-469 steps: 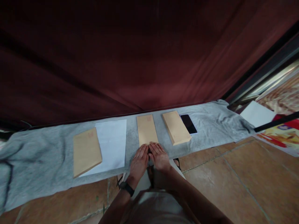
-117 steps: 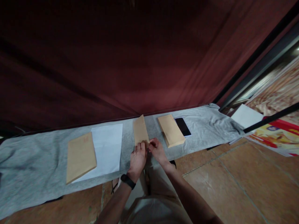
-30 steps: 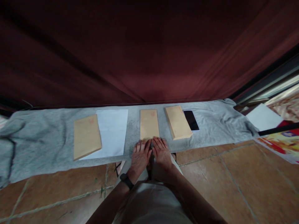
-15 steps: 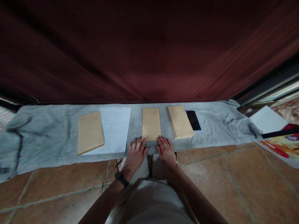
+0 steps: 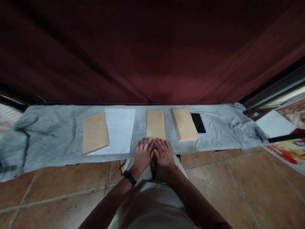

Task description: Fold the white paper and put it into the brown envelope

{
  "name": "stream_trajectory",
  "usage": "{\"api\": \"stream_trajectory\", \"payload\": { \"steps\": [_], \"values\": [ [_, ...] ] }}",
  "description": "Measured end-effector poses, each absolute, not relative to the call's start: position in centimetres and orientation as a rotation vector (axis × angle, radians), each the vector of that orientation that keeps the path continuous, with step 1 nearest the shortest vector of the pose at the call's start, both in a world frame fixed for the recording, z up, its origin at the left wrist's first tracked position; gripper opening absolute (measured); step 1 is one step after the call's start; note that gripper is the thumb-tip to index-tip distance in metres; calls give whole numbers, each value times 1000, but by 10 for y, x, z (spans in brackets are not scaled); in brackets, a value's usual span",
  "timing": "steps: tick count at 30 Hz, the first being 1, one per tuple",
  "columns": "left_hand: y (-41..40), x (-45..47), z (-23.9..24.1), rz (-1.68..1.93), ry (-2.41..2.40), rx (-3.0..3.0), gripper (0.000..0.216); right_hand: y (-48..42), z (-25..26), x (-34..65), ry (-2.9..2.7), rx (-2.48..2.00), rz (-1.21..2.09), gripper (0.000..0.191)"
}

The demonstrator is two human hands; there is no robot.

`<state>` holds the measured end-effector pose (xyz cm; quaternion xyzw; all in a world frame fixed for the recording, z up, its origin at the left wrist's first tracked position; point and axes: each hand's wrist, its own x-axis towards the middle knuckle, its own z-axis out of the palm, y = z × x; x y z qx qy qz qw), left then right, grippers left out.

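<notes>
A brown paper envelope [image 5: 155, 123] lies flat on the grey cloth, straight in front of me, with red print near its top right corner. My left hand [image 5: 143, 156] rests palm down over its lower left edge, fingers stretched out. Beside it, my right hand [image 5: 164, 153] lies flat at the lower right edge, its fingers also extended. The hands are close together, thumbs almost meeting, and they cover the envelope's bottom edge. To the right sits a thick stack of brown envelopes [image 5: 185, 124]. At the left, more brown envelopes [image 5: 95, 133] lie partly over a white paper sheet [image 5: 121, 130].
A dark-screened phone [image 5: 198, 123] lies against the right stack. Grey cloth [image 5: 221, 127] covers the long narrow surface, and a dark red curtain [image 5: 152, 63] hangs behind it. A white sheet [image 5: 275, 124] and a colourful printed package [image 5: 289, 151] are at the far right.
Both hands have moved inward along the envelope's bottom edge, the right one leftward, so they are now nearly touching. The view has shifted slightly.
</notes>
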<state>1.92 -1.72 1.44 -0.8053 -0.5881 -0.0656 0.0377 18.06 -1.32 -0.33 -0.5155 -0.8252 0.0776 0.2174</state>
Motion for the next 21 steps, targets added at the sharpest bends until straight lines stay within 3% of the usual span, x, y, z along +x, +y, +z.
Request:
{"api": "stream_trajectory", "payload": {
  "steps": [21],
  "values": [
    [-13,11,16,-223,-1722,-2556,51,-18,-20,207,-2266,-1467,141,49]
  ]
}}
